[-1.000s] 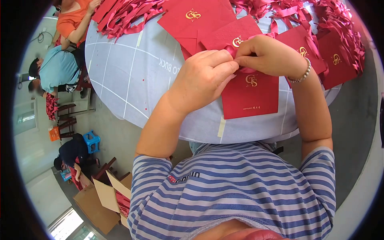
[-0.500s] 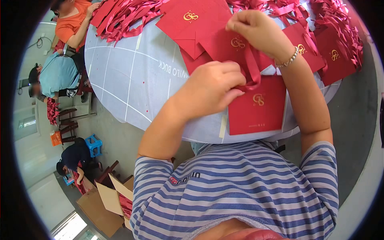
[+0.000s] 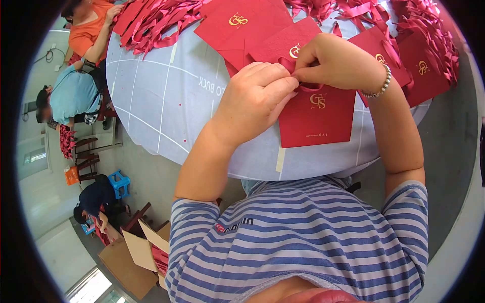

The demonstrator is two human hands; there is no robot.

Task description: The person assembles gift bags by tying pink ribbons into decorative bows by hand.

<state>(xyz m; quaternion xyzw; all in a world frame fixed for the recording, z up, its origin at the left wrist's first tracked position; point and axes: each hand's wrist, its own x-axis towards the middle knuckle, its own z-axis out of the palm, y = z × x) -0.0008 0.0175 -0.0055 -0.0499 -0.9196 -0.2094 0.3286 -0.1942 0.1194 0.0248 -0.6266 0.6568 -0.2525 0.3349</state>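
Note:
A red paper gift bag (image 3: 316, 126) with a gold logo lies flat near the table's front edge. At its top edge, my left hand (image 3: 260, 98) pinches a red ribbon (image 3: 309, 87). My right hand (image 3: 339, 64), a beaded bracelet on its wrist, is closed on the same ribbon, its fingertips meeting those of the left. Part of the ribbon is hidden behind the fingers. Just beyond my hands lies another red bag (image 3: 275, 44), overlapping more red bags (image 3: 237, 22) at the back.
Piles of ribboned red bags lie at the back left (image 3: 156, 25) and right (image 3: 424, 45) of the cloth-covered table (image 3: 151, 101). Several people sit or bend at the left. An open cardboard box (image 3: 139, 252) and a blue stool (image 3: 119, 183) stand on the floor.
My right hand has come down toward my left, drawing the ribbon from a raised loop to the bag's top edge. The bag has shifted slightly away from me and left.

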